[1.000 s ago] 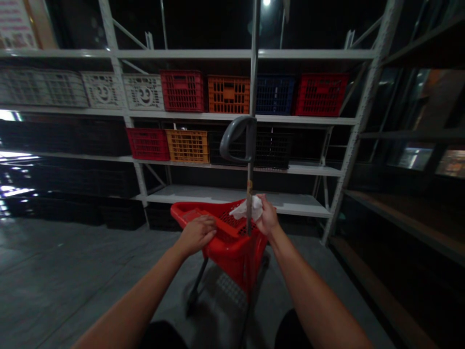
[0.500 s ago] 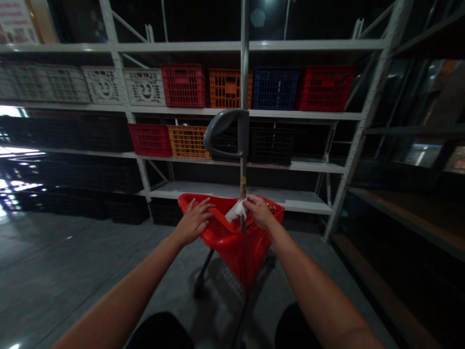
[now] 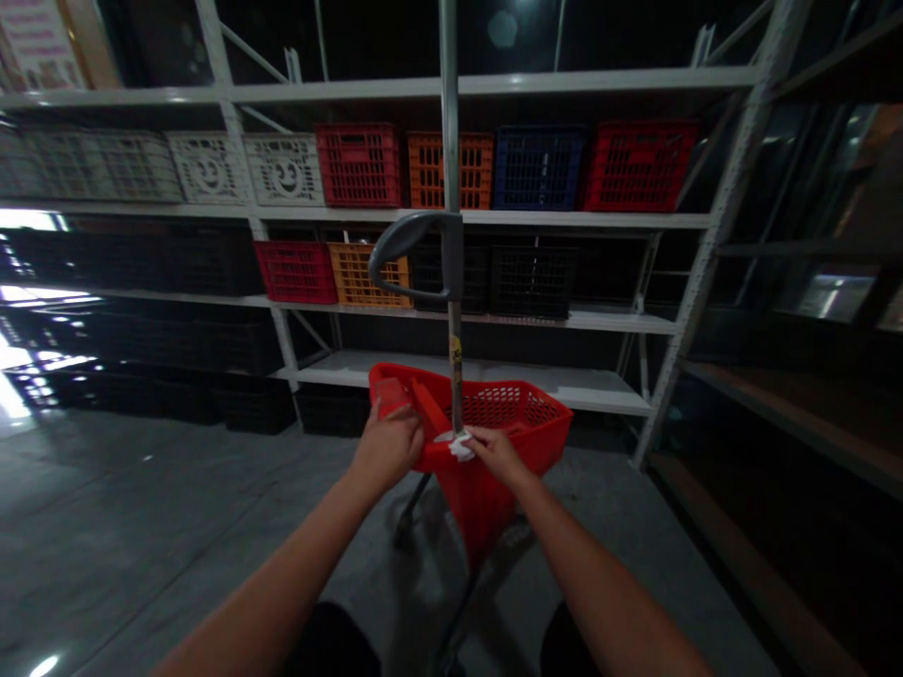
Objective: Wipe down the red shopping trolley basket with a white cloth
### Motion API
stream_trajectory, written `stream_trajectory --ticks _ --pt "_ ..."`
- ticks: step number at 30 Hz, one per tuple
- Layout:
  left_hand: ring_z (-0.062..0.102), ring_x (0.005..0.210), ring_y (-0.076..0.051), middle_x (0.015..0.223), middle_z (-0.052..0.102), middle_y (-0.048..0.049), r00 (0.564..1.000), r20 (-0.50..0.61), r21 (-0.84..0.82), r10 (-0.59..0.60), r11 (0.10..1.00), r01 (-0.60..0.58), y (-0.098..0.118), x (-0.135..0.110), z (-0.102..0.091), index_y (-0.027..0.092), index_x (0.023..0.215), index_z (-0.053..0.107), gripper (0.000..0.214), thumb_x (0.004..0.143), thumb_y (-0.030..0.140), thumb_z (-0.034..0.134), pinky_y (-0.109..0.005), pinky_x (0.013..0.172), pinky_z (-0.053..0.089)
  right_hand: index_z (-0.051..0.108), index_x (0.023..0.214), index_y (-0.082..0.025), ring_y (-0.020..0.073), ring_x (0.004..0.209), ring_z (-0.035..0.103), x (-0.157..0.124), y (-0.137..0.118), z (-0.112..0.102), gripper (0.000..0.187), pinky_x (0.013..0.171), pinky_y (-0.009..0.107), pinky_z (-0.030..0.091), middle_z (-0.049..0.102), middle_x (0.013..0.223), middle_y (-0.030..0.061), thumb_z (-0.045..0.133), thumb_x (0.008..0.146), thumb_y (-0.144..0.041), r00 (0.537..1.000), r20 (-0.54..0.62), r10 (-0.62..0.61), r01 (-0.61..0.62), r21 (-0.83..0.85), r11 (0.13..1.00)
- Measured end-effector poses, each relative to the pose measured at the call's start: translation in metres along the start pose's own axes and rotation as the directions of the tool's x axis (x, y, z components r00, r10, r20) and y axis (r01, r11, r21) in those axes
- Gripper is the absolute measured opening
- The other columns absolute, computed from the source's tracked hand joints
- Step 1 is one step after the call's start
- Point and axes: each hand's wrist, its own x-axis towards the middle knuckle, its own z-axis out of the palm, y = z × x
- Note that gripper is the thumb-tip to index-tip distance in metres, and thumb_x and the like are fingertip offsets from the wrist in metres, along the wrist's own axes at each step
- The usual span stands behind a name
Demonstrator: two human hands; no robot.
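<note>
A red plastic shopping cart basket (image 3: 546, 425) stands in front of me on thin dark legs, with a metal pole (image 3: 456, 376) rising at its near side. Up the pole sits a grey loop handle (image 3: 409, 254). My left hand (image 3: 389, 447) is closed over the basket's left rim, its fingertips partly hidden. Between the fingers of my right hand (image 3: 498, 453) is a crumpled white wipe (image 3: 461, 446), pressed to the rim at the pole's foot. A yellow sticker (image 3: 455, 350) shows on the pole above it.
A white metal shelf rack (image 3: 613, 324) runs behind the cart, holding red, orange, blue, white and dark plastic crates, such as a blue crate (image 3: 540, 167). More shelving (image 3: 790, 400) stands close on the right. Grey concrete floor (image 3: 176, 527) lies to the left.
My right hand has moved the wipe down the pole to the basket rim. The cart has turned, its pole shifting left. My left hand has closed from spread fingers onto the rim.
</note>
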Motion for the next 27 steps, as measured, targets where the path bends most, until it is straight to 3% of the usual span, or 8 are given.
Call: stream_trajectory --ticks 3,7,10,15,18,21,24,27 --pt "0.062 0.075 -0.020 0.074 0.067 -0.0094 0.996 0.046 0.058 -0.073 0.996 0.070 0.030 -0.003 0.009 0.017 0.076 0.065 0.048 0.086 0.040 0.024 -0.045 0.094 0.031 0.065 0.096 -0.023 0.0160 0.092 0.059 -0.007 0.017 -0.019 0.023 0.095 0.040 0.033 0.067 0.099 0.0024 0.050 0.079 -0.022 0.997 -0.064 0.032 -0.050 -0.317 0.947" --pt "0.061 0.063 -0.023 0.064 0.066 -0.0127 0.995 0.047 0.155 -0.086 0.985 0.078 0.033 0.000 0.021 0.014 0.065 0.066 0.063 0.086 0.045 0.016 -0.040 0.073 0.041 0.064 0.096 -0.022 0.0168 0.093 0.059 -0.022 0.028 -0.032 0.025 0.100 0.044 0.023 0.067 0.099 0.0031 0.044 0.082 -0.018 0.930 -0.329 0.164 -0.336 -0.582 0.741" --pt "0.061 0.063 -0.021 0.064 0.066 -0.0120 1.000 0.026 0.156 -0.005 0.988 0.001 0.023 0.001 0.024 0.014 0.066 0.066 0.062 0.087 0.043 0.016 -0.035 0.067 0.041 0.063 0.098 -0.020 0.0168 0.092 0.059 -0.022 0.013 -0.006 0.027 0.100 0.043 0.024 0.066 0.099 0.0048 0.038 0.086 -0.020 0.899 -0.407 0.164 -0.394 -0.584 0.710" --pt "0.060 0.062 -0.020 0.062 0.066 -0.0098 0.999 -0.010 0.164 0.053 0.985 -0.051 0.010 -0.004 0.022 0.015 0.064 0.065 0.057 0.087 0.041 0.020 -0.033 0.066 0.040 0.055 0.109 -0.025 0.0121 0.113 0.048 -0.018 -0.026 0.049 0.032 0.106 0.041 0.012 0.058 0.116 0.0013 0.033 0.088 -0.017 0.951 -0.307 0.043 -0.214 -0.550 0.807" --pt "0.059 0.061 -0.019 0.060 0.065 -0.0097 0.997 -0.029 0.165 0.071 0.984 -0.065 -0.001 -0.006 0.023 0.015 0.061 0.065 0.055 0.086 0.039 0.022 -0.032 0.066 0.039 0.052 0.113 -0.029 0.0121 0.118 0.042 -0.031 -0.021 0.042 0.036 0.105 0.047 -0.003 0.058 0.117 0.0000 0.035 0.086 -0.011 0.967 -0.256 0.014 -0.174 -0.616 0.768" --pt "0.058 0.062 -0.019 0.059 0.065 -0.0095 0.997 -0.029 0.179 0.072 0.982 -0.066 -0.015 -0.007 0.023 0.015 0.059 0.064 0.053 0.085 0.037 0.023 -0.032 0.066 0.039 0.054 0.111 -0.030 0.0146 0.121 0.039 -0.053 0.003 0.010 0.039 0.102 0.052 -0.011 0.058 0.116 0.0004 0.035 0.085 -0.008 0.954 -0.297 0.034 -0.240 -0.692 0.681" --pt "0.058 0.063 -0.019 0.060 0.065 -0.0084 0.998 0.007 0.185 0.066 0.980 -0.066 -0.024 -0.006 0.020 0.016 0.059 0.064 0.051 0.085 0.036 0.024 -0.033 0.069 0.039 0.056 0.108 -0.027 0.0177 0.120 0.041 -0.068 0.019 -0.011 0.036 0.101 0.055 -0.010 0.058 0.117 0.0033 0.036 0.085 -0.008 0.913 -0.399 0.077 -0.359 -0.703 0.614" --pt "0.059 0.070 -0.020 0.062 0.065 -0.0071 0.999 0.013 0.195 0.038 0.980 -0.040 -0.024 -0.005 0.017 0.017 0.061 0.063 0.048 0.084 0.036 0.026 -0.040 0.081 0.036 0.056 0.110 -0.025 0.0181 0.117 0.045 -0.063 0.013 0.003 0.035 0.102 0.055 -0.003 0.057 0.117 0.0052 0.037 0.085 -0.009 0.912 -0.397 0.100 -0.366 -0.681 0.633"
